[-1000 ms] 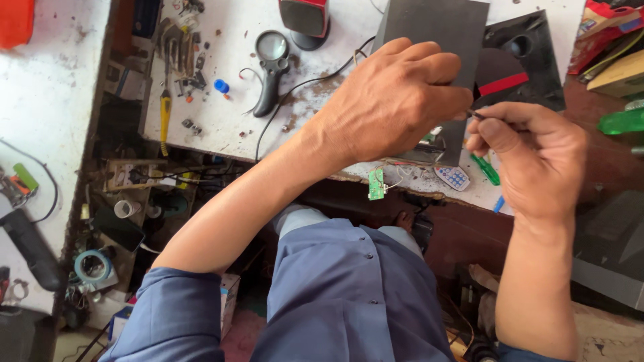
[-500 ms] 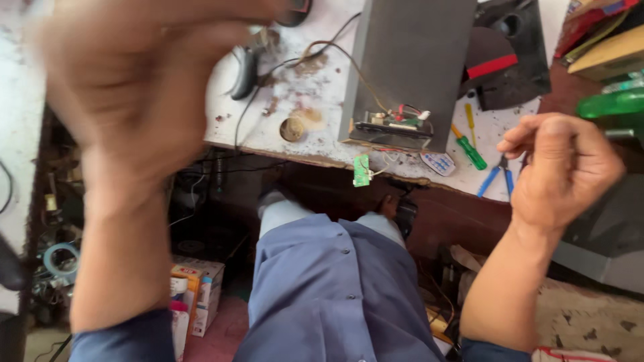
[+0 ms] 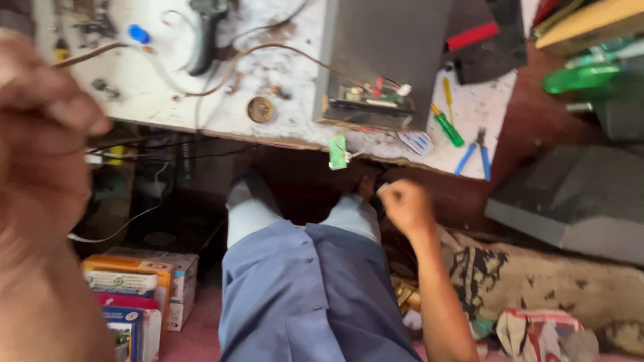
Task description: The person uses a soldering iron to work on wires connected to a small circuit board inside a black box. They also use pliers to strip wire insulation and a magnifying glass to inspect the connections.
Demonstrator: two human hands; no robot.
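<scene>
Green screwdriver (image 3: 447, 128) & blue pliers (image 3: 475, 153) on bench; boxes (image 3: 137, 295) below

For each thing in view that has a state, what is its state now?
Left hand: raised near the camera, blurred, grip unclear.
Right hand: fisted below the table edge; contents hidden.
Grey box: on the table, open side showing wires.
Green screwdriver: lying flat.
Blue pliers: lying, handles apart.

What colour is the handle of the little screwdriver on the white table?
The screwdriver has a green handle, seen in the head view.
</scene>
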